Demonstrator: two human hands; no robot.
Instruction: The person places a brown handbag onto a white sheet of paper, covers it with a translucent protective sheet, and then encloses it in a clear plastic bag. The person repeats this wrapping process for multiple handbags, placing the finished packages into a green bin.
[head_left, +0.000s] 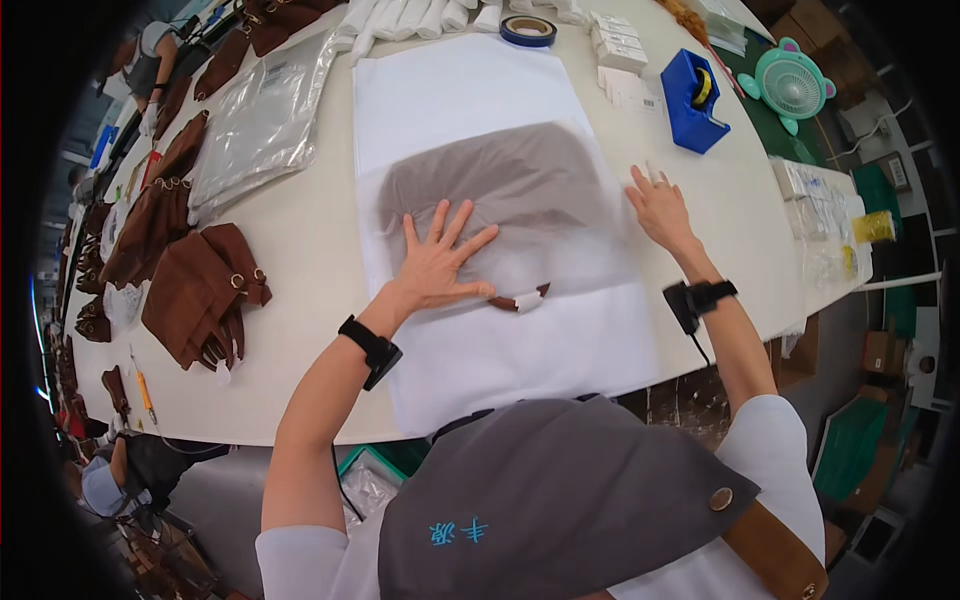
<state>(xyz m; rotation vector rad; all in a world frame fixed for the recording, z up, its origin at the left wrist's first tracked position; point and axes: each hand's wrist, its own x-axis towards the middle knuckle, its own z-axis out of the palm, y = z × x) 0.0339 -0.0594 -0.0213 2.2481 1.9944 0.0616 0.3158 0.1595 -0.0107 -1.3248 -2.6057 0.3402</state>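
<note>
My left hand (442, 262) lies with fingers spread on a bag (487, 176) covered by a thin, translucent white wrapping sheet. The bag looks greyish through the sheet. A brown strap (504, 304), partly wrapped in white, sticks out at its near edge, by my left thumb. Under it all lies a white cloth-like sheet (480, 90). To the right of the bag, my right hand (660, 210) is over the tabletop with its fingers apart and nothing seen in it. A blue tape dispenser (691, 105) with yellow tape stands beyond that hand.
Brown bags (199, 292) and a stack of clear plastic bags (262, 112) lie at left. At the back are white rolls (420, 19), a tape roll (528, 31) and small white cards (619, 45). A green fan (795, 86) stands right. Co-workers (142, 67) are at left.
</note>
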